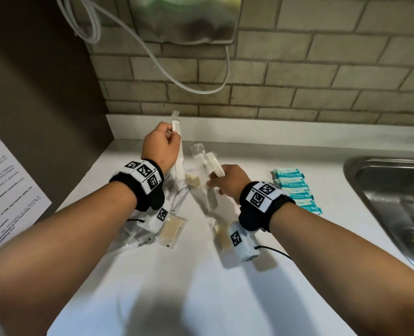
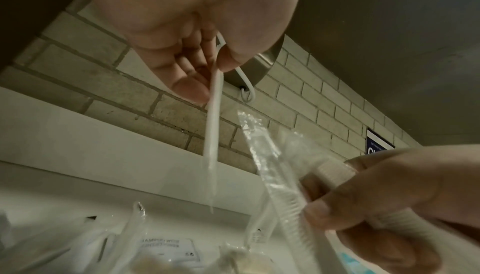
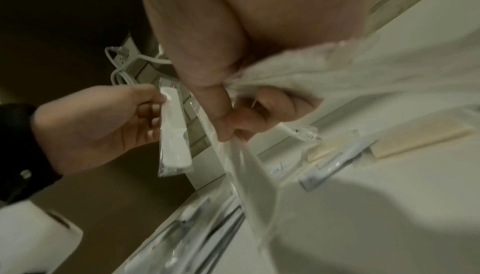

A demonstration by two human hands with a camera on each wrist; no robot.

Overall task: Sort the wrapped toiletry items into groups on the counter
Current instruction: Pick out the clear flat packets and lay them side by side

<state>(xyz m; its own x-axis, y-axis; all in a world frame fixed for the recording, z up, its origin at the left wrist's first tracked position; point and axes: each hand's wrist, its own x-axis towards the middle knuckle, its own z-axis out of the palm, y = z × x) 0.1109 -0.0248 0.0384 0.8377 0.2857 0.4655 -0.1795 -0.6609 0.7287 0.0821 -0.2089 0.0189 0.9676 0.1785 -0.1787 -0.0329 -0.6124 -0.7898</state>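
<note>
My left hand (image 1: 169, 137) is raised over the back of the white counter (image 1: 201, 287) and pinches a white comb in a clear wrapper (image 1: 178, 154), which hangs down from it. The left wrist view shows this comb (image 2: 212, 134) edge-on between thumb and fingers (image 2: 192, 89). To its right, my right hand (image 1: 214, 183) grips another wrapped comb (image 1: 215, 166); its wrapper (image 3: 244, 165) trails down, blurred. Wrapped soap bars (image 1: 170, 231) and flat clear packets (image 1: 177, 202) lie scattered under both wrists.
A row of teal packets (image 1: 295, 190) sits right of my right hand. A steel sink (image 1: 395, 202) fills the far right. A brick wall with a white cable (image 1: 157, 61) stands behind; a printed sheet (image 1: 5, 190) hangs at left.
</note>
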